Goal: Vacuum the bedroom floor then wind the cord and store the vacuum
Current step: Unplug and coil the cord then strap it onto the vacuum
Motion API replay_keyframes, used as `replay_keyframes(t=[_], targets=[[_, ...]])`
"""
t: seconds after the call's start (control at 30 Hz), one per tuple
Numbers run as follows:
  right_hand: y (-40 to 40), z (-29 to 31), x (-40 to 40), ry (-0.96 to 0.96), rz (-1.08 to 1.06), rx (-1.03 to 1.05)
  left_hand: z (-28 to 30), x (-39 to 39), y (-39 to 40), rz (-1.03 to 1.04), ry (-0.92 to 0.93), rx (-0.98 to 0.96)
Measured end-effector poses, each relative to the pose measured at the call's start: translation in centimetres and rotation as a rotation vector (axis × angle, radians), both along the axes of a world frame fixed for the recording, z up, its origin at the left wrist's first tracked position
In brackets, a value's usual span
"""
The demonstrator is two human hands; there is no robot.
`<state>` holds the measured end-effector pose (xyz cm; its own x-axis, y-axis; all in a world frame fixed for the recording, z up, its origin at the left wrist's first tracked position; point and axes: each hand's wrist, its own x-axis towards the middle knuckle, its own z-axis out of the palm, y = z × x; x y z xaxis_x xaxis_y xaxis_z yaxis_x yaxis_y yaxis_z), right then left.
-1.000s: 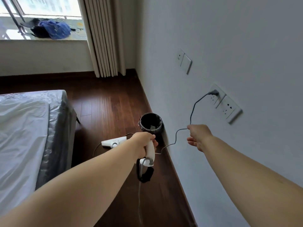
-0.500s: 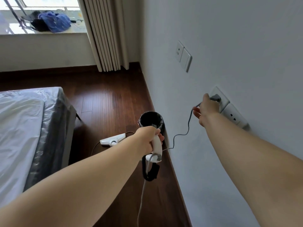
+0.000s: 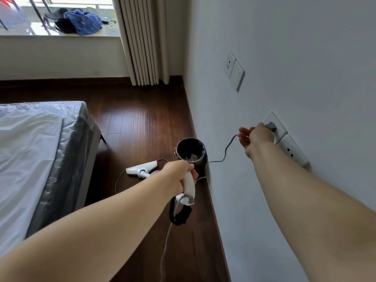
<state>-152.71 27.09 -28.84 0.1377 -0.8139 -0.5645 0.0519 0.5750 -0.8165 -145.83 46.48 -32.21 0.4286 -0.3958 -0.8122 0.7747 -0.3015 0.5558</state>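
**Plug held at the wall socket, vacuum handle gripped**

The white vacuum handle (image 3: 188, 185) is grasped by the left hand (image 3: 178, 177), whose fingers are curled round its upper part. Below the hand, a black strap loop (image 3: 179, 215) is seen hanging from the lower end of the handle, and a thin grey length of cord runs down from there to the bottom edge of the view. The white floor head (image 3: 142, 167) of the vacuum is laid flat on the dark wooden floor (image 3: 142, 123), just beside a black bin (image 3: 191, 153) that is set against the wall.

The right hand (image 3: 255, 137) is stretched out to the wall socket (image 3: 275, 124), where the grey plug (image 3: 271, 126) is seated. The plug is pinched at the thumb side of the hand, while the other fingers are spread loosely towards the room. From the hand, the grey cord (image 3: 226, 150) is draped downward in a curve towards the bin.

A second socket (image 3: 293, 153) is fixed just beside the first, and a switch plate (image 3: 235, 71) is mounted higher on the wall. A bed (image 3: 36, 155) wrapped in clear plastic is placed at the left, and pale curtains (image 3: 142, 41) are hung in the corner next to the window.
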Motion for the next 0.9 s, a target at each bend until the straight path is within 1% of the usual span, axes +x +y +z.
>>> replay_keyframes(t=[0.17,0.27,0.47,0.5,0.6,0.73,0.9], targets=[[0.5,-0.7,0.2,-0.100,-0.040,-0.012,-0.1,-0.6,-0.5,0.000,-0.017,0.020],[0.3,-0.5,0.3,-0.164,-0.058,0.025,-0.1,-0.9,-1.0,0.005,-0.025,0.024],[-0.4,-0.8,0.1,-0.070,0.035,0.026,0.0,-1.5,-2.2,-0.007,-0.053,0.041],[-0.5,-0.9,0.2,-0.075,0.022,0.037,0.0,-1.5,-2.2,-0.003,-0.056,0.041],[-0.3,-1.0,0.2,-0.185,-0.013,0.074,0.0,-1.5,-1.9,0.023,-0.046,0.021],[-0.3,-1.2,-0.2,-0.116,0.025,0.057,-0.2,-1.8,-1.5,0.038,-0.042,0.029],[-0.2,-0.8,-0.1,-0.130,0.034,0.050,0.1,-2.6,-1.4,0.049,-0.051,0.042]])
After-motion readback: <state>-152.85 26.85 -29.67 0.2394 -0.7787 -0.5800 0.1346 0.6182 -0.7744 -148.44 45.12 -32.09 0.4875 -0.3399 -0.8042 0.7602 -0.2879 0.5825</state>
